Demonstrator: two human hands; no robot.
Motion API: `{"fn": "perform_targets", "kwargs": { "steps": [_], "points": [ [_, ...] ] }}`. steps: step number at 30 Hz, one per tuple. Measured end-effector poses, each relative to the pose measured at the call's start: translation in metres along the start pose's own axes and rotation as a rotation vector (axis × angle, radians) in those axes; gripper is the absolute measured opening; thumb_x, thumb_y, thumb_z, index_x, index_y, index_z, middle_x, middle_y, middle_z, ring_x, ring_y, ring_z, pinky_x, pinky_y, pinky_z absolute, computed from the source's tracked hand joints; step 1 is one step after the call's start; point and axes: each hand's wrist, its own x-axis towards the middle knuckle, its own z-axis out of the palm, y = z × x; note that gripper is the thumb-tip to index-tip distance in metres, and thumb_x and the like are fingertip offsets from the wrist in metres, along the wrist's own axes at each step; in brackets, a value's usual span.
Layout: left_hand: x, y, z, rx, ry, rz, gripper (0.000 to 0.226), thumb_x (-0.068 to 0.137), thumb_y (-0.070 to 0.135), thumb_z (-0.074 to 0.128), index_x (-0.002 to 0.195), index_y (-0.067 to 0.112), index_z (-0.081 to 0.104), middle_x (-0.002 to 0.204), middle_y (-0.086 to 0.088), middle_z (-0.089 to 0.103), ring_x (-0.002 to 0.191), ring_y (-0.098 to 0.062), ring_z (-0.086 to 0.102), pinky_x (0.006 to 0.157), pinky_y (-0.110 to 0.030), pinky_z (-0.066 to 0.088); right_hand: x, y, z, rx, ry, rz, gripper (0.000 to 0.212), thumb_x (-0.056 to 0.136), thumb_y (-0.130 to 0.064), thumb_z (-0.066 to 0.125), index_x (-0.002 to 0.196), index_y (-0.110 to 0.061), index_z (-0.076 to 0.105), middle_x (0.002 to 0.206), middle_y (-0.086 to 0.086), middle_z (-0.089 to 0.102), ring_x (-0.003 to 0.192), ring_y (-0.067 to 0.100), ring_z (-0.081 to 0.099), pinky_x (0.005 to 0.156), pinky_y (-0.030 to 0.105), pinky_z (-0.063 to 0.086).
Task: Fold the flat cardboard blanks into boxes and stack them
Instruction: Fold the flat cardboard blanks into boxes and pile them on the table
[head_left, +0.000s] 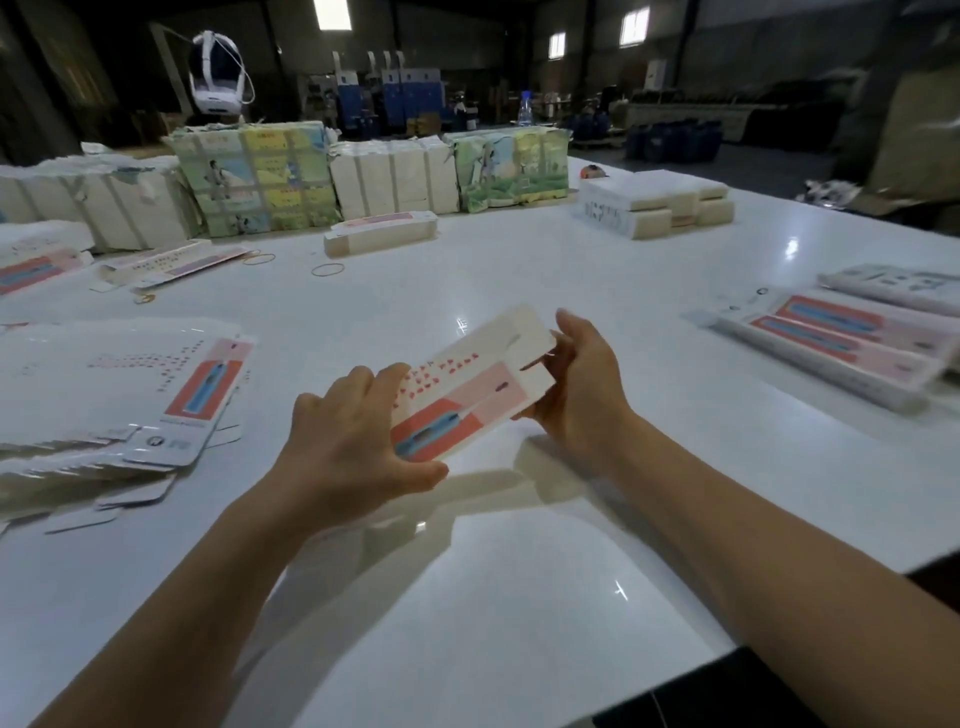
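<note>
From the head view, I am holding one cardboard blank up off the tabletop, slanted, its printed pink and red face turned toward me, so I can work both ends at once. My left hand is gripping its near left end, thumb curled under the lower edge and fingers arching over the top, which I judge is steadying it as it is squared up. My right hand is cupping the far right end where the white flap with the slits is sitting, fingers wrapping behind it, likely ready to tuck that flap; the fingertips themselves are hidden. Both forearms are reaching forward from the near edge, wrists angling in toward each other. The pile of flat blanks is lying fanned at my left within easy reach as supply, and the finished boxes are lying side by side at my right, well apart from the pile, where this one should be going
</note>
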Motion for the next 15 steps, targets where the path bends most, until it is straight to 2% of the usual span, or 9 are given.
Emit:
{"fn": "perform_targets", "kwargs": {
  "steps": [1,3,5,7,11,15],
  "points": [
    [-0.002,0.001,0.001,0.01,0.015,0.005,0.095,0.056,0.069,0.054,0.139,0.032,0.025,0.122,0.008,0.043,0.094,-0.013,0.05,0.092,-0.035,0.04,-0.001,0.001,0.001,-0.082,-0.042,-0.013,0.031,0.094,-0.029,0.041,0.086,-0.008,0.061,0.071,0.009,0.065,0.07,0.028,0.068,0.049,0.029,0.05],
    [-0.004,0.007,0.004,0.058,0.07,0.021,0.1,0.058,0.069,0.052,0.143,0.03,0.018,0.126,0.005,0.041,0.102,-0.013,0.045,0.097,-0.038,0.036,-0.002,0.006,0.003,-0.265,-0.09,-0.061,0.014,0.093,-0.016,0.05,0.091,-0.005,0.058,0.072,0.006,0.069,0.072,0.028,0.068,0.048,0.029,0.051],
    [-0.004,0.016,0.008,0.129,0.155,0.039,0.108,0.06,0.075,0.056,0.146,0.025,0.015,0.128,0.001,0.04,0.109,-0.016,0.042,0.099,-0.041,0.031,-0.004,0.011,0.007,-0.342,-0.14,-0.09,0.009,0.093,-0.007,0.053,0.093,-0.004,0.061,0.076,0.008,0.07,0.071,0.028,0.068,0.049,0.03,0.052],
    [-0.004,0.024,0.008,0.192,0.248,0.066,0.109,0.061,0.073,0.064,0.145,0.016,0.024,0.126,-0.003,0.047,0.109,-0.022,0.045,0.095,-0.042,0.032,-0.005,0.011,0.009,-0.31,-0.229,-0.063,0.012,0.091,-0.009,0.056,0.098,-0.003,0.062,0.082,0.01,0.07,0.072,0.026,0.068,0.053,0.03,0.054],
    [-0.004,0.022,-0.002,0.136,0.379,0.187,0.094,0.06,0.057,0.078,0.132,0.005,0.045,0.11,-0.012,0.059,0.092,-0.029,0.055,0.08,-0.043,0.046,-0.007,0.001,0.008,-0.086,-0.417,0.104,0.027,0.083,-0.008,0.053,0.109,-0.001,0.059,0.09,0.008,0.072,0.082,0.024,0.07,0.062,0.031,0.058],
    [-0.008,0.023,-0.007,0.12,0.403,0.244,0.088,0.059,0.057,0.071,0.126,0.003,0.051,0.105,-0.013,0.062,0.084,-0.028,0.058,0.076,-0.042,0.049,-0.009,-0.003,0.007,-0.122,-0.395,0.107,0.019,0.085,0.005,0.053,0.101,-0.001,0.061,0.085,0.008,0.073,0.076,0.022,0.071,0.057,0.029,0.057]
  ]
}}
